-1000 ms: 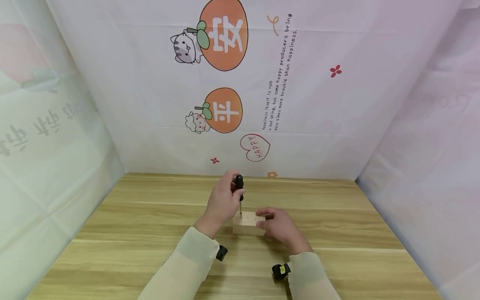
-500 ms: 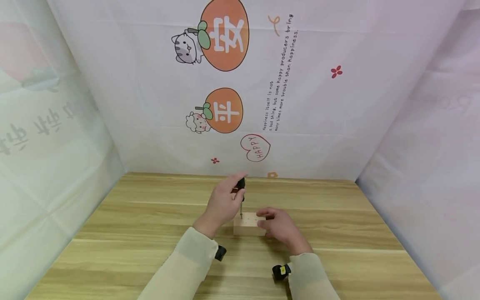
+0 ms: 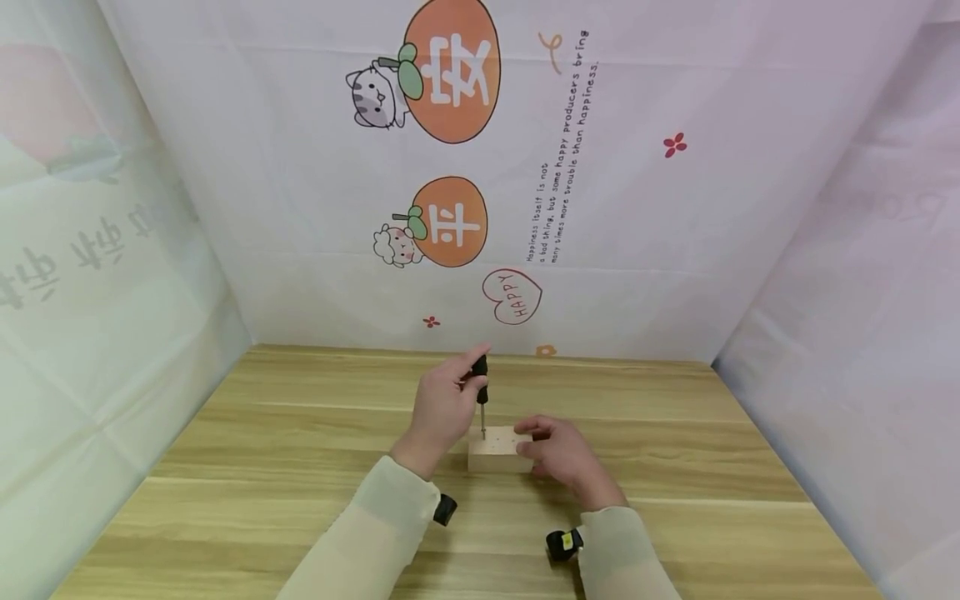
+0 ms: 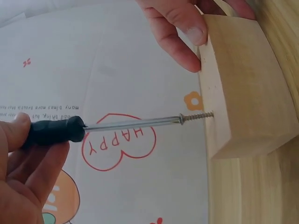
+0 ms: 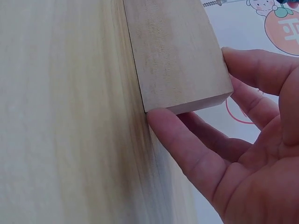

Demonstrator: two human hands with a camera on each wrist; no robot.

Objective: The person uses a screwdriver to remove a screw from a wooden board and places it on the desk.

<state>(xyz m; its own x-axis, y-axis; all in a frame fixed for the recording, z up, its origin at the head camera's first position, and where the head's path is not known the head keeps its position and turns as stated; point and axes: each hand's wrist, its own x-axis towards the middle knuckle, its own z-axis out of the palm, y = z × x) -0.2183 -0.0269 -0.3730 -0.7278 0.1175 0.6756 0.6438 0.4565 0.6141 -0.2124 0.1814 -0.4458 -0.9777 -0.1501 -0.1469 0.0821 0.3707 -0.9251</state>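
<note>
My left hand (image 3: pixel 444 410) holds a screwdriver (image 4: pixel 53 131) by its black handle, fingers and thumb around it. The shaft points straight down, and its tip meets the head of a screw (image 4: pixel 197 116). That screw stands upright with its point in the top face of a pale wooden block (image 3: pixel 500 462); most of its thread shows. Small holes or marks dot the same face. At the block's right end my right hand (image 3: pixel 564 455) grips it, with the thumb and a finger on the top edges and other fingers against the end, as the right wrist view shows.
The block rests on a wood-grain table (image 3: pixel 315 475). Printed white cloth (image 3: pixel 615 192) hangs behind the table and along both sides. A black wrist camera (image 3: pixel 564 545) sits on the right wrist, another (image 3: pixel 445 509) on the left.
The left fingers have shifted around the screwdriver handle: half a second ago they covered more of it, and now more of the black handle shows. The block and right hand stay nearly in place.
</note>
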